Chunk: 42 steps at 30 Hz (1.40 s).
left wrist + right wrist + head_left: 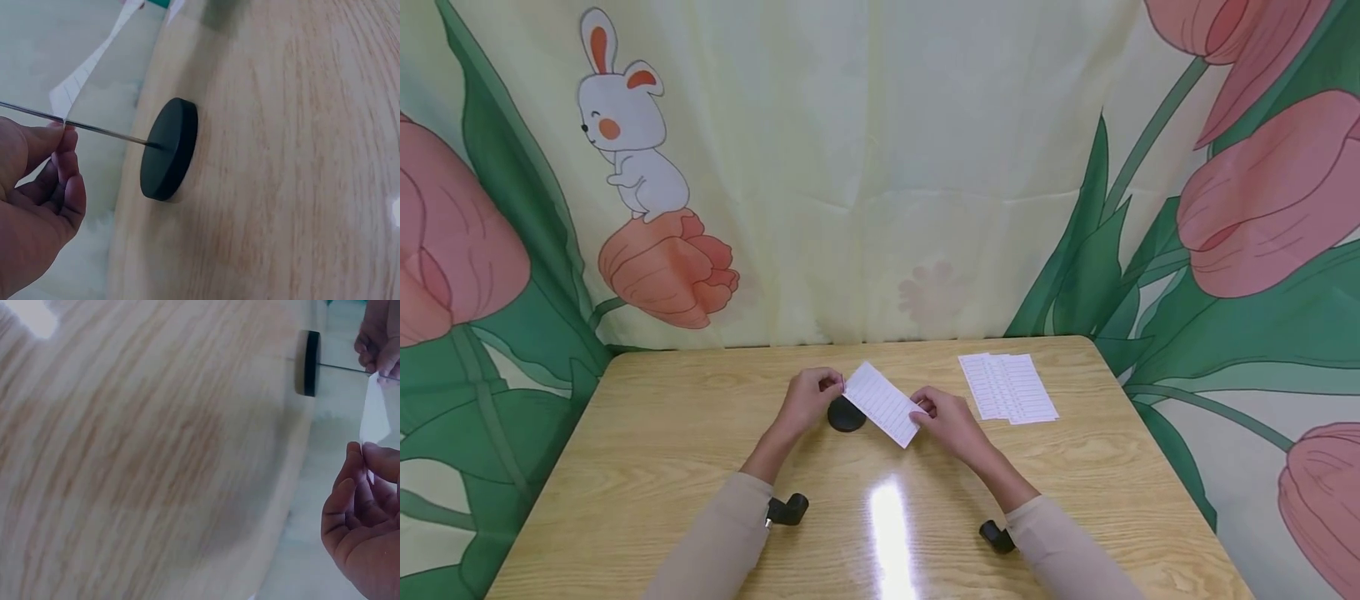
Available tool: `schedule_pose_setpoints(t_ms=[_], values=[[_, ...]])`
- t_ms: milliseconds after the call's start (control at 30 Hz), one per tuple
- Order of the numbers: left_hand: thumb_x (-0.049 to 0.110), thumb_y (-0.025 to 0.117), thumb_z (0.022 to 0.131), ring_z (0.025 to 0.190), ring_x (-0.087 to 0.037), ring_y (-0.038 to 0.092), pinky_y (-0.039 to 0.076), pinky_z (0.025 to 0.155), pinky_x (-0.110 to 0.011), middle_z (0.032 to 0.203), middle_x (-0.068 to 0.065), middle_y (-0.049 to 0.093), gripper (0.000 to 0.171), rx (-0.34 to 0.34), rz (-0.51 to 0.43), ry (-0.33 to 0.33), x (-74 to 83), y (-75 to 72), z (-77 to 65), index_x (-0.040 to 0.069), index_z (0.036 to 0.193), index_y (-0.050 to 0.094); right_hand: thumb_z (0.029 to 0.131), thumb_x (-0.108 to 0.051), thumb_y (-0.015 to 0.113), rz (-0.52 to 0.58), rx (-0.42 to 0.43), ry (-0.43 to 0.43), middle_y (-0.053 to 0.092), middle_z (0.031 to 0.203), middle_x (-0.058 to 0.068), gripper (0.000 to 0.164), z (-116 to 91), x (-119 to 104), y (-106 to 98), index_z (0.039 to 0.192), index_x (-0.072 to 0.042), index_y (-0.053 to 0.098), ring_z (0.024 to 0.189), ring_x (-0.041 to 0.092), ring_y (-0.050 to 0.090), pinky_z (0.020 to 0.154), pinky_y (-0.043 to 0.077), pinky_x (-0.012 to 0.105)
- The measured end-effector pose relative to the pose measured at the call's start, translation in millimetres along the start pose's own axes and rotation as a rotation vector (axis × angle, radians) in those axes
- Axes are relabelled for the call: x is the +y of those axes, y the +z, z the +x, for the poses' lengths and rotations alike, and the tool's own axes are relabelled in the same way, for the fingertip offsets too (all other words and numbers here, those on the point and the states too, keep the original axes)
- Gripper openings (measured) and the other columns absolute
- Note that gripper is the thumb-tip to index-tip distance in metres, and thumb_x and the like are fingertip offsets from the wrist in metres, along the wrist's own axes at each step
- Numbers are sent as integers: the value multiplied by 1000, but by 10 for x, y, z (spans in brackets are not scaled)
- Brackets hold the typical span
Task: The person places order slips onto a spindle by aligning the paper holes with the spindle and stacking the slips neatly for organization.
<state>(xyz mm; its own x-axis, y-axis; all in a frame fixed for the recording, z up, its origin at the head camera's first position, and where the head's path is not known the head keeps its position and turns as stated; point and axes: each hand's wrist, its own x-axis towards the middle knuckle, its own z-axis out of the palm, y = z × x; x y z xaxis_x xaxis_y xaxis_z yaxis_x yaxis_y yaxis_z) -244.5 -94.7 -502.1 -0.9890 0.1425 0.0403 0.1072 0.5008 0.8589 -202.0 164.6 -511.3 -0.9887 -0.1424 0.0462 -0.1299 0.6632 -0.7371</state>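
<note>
A white paper slip (883,406) with printed lines hangs above the table, held at both ends. My left hand (808,398) pinches its left corner right at the thin metal rod (106,131) of a bill spike. The spike stands upright on a round black base (847,415). In the left wrist view the rod runs past the slip's corner on both sides; whether it pierces the paper or only passes beside it, I cannot tell. My right hand (951,423) pinches the slip's other end between thumb and fingers, with the remaining fingers curled.
Several overlapping printed slips (1009,388) lie on the wooden table (685,450), right of my right hand. A curtain (865,167) with tulips and a rabbit hangs behind the table's back edge. Black wrist devices (787,509) sit by both sleeves.
</note>
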Motion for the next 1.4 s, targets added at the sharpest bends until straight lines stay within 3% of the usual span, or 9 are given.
schedule_pose_setpoints(t_ms=[633,900,1400], values=[[3,74,93,82,-17,61,49,72,-27,90,-8,73,4,24,7,-31,-235,156,31,1,93,77,95,-10,74,-57,-97,68,71,91,1,15,36,116,150,109,-7,69,83,12,64,75,54,32],[3,76,92,85,-17,62,49,75,-27,91,-7,75,4,21,41,-67,-321,203,37,1,94,79,95,-8,74,-103,-130,47,72,90,3,14,53,121,182,108,-5,68,82,12,65,74,55,32],[3,74,93,86,-18,65,54,75,-31,92,-8,76,5,25,65,-88,-327,229,32,4,92,79,94,-5,74,-142,-172,41,66,86,4,15,14,43,188,106,-1,67,77,14,60,68,52,29]])
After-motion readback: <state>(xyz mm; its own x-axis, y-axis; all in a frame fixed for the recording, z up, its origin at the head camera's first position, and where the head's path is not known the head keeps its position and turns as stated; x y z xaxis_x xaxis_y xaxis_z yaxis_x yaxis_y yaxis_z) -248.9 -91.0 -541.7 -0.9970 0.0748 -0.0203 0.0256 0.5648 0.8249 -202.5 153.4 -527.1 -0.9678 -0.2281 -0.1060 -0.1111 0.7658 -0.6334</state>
